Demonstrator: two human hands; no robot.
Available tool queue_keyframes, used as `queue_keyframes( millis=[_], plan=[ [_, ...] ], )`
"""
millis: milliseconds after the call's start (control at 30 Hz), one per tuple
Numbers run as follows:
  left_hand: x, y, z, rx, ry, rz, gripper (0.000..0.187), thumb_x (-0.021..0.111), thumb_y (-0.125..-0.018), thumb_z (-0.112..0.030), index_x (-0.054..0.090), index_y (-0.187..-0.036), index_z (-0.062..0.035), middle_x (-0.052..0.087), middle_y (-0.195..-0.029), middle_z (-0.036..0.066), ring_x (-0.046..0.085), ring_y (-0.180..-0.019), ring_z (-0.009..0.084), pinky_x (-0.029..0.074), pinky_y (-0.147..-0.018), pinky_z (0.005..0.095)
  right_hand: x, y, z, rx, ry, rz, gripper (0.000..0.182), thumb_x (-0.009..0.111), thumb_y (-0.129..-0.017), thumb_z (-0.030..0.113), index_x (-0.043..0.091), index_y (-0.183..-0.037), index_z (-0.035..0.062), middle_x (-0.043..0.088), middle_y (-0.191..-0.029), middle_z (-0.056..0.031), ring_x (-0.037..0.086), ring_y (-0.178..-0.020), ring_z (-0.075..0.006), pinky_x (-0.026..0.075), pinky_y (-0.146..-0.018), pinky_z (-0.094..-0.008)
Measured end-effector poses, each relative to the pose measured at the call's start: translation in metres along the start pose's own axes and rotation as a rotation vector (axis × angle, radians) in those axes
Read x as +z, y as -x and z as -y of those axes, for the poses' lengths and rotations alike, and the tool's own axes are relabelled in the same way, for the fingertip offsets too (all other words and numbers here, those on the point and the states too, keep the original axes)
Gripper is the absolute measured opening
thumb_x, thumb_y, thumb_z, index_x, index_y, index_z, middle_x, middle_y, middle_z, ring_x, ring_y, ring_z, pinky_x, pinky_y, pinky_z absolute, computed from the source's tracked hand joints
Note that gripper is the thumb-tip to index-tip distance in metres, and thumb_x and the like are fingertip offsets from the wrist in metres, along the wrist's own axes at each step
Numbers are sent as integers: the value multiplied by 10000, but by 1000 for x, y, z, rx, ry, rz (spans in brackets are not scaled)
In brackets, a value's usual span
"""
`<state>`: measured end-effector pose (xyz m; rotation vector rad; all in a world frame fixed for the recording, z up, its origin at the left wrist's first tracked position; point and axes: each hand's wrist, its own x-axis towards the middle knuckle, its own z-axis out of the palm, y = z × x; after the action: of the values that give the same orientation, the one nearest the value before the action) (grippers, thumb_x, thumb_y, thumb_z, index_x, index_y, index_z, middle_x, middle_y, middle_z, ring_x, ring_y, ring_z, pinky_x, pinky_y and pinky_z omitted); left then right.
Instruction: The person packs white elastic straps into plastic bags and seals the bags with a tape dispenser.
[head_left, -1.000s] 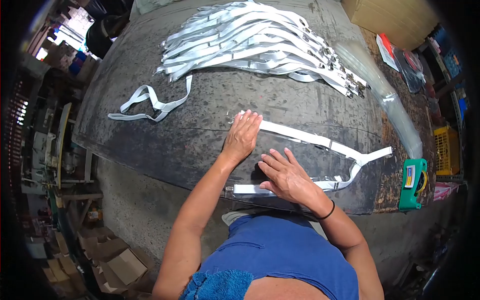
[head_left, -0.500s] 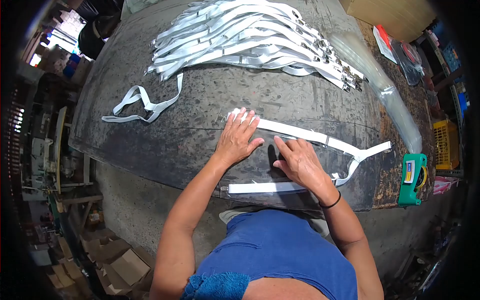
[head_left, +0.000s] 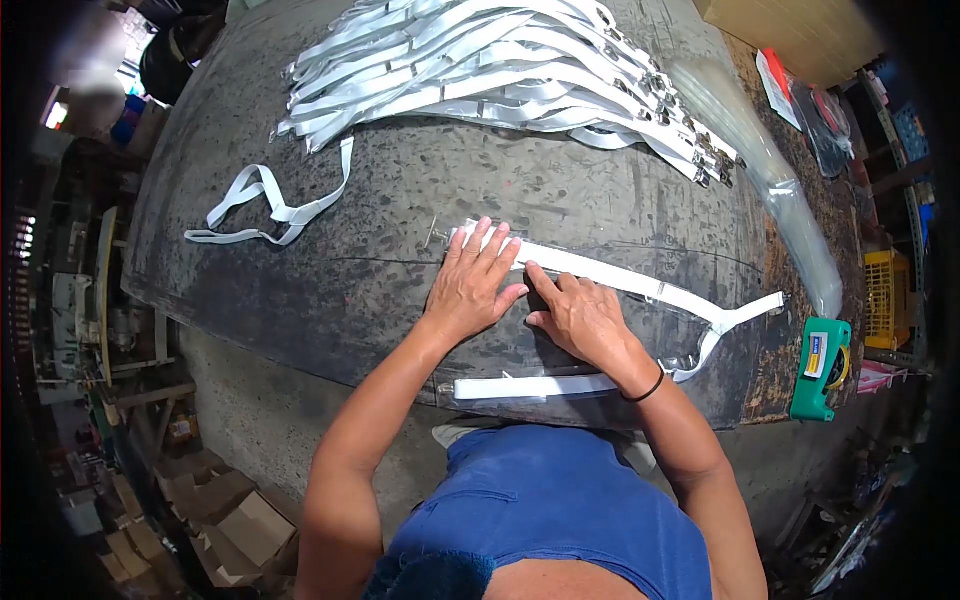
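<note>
A pair of white suspenders [head_left: 590, 268] lies in a Y shape across the dark table in front of me, with what looks like clear plastic along it. My left hand [head_left: 472, 280] rests flat on the upper strap's left end, fingers stretched out, covering part of it. Close beside it, my right hand [head_left: 583, 318] reaches its index finger to the strap's lower edge. The other fingers of that hand are loosely bent, the thumb apart. Below it runs the lower strap [head_left: 530, 387], partly hidden by my right wrist.
Many white suspenders with metal clips [head_left: 480, 80] are piled at the back. A loose white strap [head_left: 285, 212] lies at left. To the right are a long clear plastic bundle [head_left: 800, 225], a green tape dispenser [head_left: 815, 370] and a cardboard box [head_left: 790, 35].
My right hand has slid left along the strap towards my left hand, which stays pressed on the strap's end. The view has shifted slightly.
</note>
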<state>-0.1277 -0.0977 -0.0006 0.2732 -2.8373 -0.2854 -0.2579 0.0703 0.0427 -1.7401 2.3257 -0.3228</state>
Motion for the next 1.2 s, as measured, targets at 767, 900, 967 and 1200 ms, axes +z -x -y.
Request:
queue_keyframes(
  millis=[767,900,967,1200],
  plan=[
    [-1,-2,1,31,165,34,636,681,-877,-345,484,-1399,-39,445,-1479,193,388,-1398,372,301,-1153,497,-11,-6,0,13,-62,83,700,752,-809,338,481,-1419,127,639,-923,-121,667,-820,-292,508,-647,-423],
    [-1,-3,1,37,147,48,606,648,-901,-340,477,-1418,-74,425,-1491,193,393,-1388,383,307,-1145,506,-8,-2,-1,25,-51,56,705,750,-810,331,475,-1425,125,643,-907,-111,668,-813,-296,507,-630,-421],
    [0,-3,0,49,144,48,606,648,-901,-338,476,-1419,-74,426,-1490,192,395,-1386,384,312,-1142,508,-7,2,-1,-25,-51,-21,695,741,-821,331,472,-1426,120,637,-886,-108,664,-814,-299,508,-626,-416],
    [2,-2,0,59,82,21,602,626,-921,-394,483,-1417,-84,455,-1472,186,409,-1378,381,325,-1136,508,-70,60,-12,-2,-198,-115,587,714,-862,268,516,-1383,85,562,-797,-110,595,-724,-289,482,-639,-408]
  ],
)
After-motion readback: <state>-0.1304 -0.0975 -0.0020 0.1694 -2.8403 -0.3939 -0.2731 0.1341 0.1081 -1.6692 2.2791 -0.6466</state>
